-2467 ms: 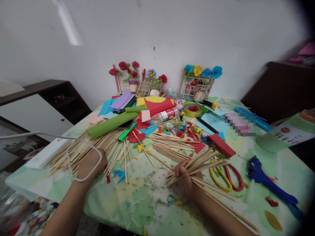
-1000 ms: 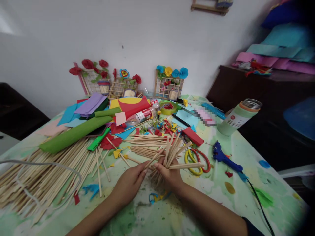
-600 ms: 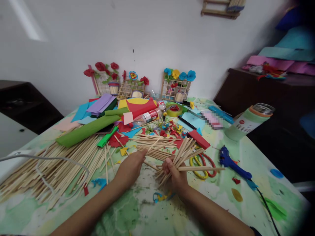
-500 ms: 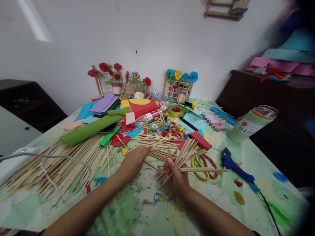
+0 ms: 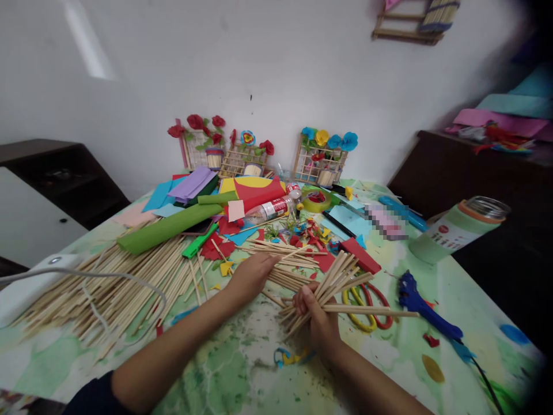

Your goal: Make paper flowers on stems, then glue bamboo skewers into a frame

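several sticks (image 5: 333, 280) fan from the right hand (image 5: 320, 318)

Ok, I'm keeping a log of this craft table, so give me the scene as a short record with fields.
Right hand: closed around a fanned bundle of sticks
Left hand: at the middle stick rows; grip unclear
Left side: large stick pile, green roll across its far end
Right side: scissors partly behind the bundle, blue glue gun, green bottle
Back: stick frames with paper flowers, near the wall
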`<state>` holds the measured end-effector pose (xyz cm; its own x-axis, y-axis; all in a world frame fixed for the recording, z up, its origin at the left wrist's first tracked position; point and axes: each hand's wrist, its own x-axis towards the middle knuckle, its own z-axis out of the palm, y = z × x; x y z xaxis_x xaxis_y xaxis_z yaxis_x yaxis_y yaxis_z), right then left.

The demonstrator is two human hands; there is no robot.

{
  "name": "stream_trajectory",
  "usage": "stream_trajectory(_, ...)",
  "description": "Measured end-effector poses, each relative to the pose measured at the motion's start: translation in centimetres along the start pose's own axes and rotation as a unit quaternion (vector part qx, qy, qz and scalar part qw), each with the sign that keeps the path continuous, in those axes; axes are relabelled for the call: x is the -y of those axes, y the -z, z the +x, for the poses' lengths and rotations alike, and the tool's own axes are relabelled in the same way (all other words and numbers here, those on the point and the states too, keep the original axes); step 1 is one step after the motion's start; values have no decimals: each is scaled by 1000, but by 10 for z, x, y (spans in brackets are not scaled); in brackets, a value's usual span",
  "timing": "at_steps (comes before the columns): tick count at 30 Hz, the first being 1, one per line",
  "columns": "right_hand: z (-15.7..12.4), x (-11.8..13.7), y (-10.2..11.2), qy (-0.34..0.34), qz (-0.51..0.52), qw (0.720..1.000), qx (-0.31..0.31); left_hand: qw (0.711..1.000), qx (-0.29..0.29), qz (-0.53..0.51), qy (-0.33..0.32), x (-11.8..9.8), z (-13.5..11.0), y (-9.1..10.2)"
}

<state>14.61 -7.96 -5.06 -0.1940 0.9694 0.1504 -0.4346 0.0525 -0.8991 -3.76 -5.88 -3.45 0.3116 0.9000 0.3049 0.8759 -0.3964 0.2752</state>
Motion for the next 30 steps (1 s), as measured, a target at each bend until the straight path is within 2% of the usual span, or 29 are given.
stream_trajectory(7, 0, 1, 0, -1, -4, 1000, -3, 997, 44, -7, 57, -5, 1, -4)
stream_trajectory(11, 0, 3, 0, -3, -4, 1000, 5, 997, 70, 13, 19, -8, 1, -1)
stream_trajectory(17, 1, 3, -1, 6, -6, 1000, 8, 998, 21, 23, -54, -9, -6, 8)
stream_trajectory(20, 1, 4, -2, 6, -8, 1000, 6, 998, 3, 37, -45, -2, -12, 24)
stream_trajectory(22, 1, 4, -2, 7, -8, 1000, 4, 998, -11, 68, 7, 7, -20, 42)
stream_trajectory(24, 1, 4, -2, 8, -8, 1000, 2, 988, -6, 119, 99, 19, -32, 61)
stream_trajectory(26, 1, 4, -2, 7, -8, 1000, 3, 962, 40, 165, 215, 34, -48, 79)
stream_trajectory(28, 1, 3, -2, 5, -3, 1000, -1, 921, 83, 199, 325, 48, -68, 92)
stream_trajectory(30, 1, 3, -2, 3, 1, 1000, -4, 894, 83, 211, 386, 59, -87, 98)
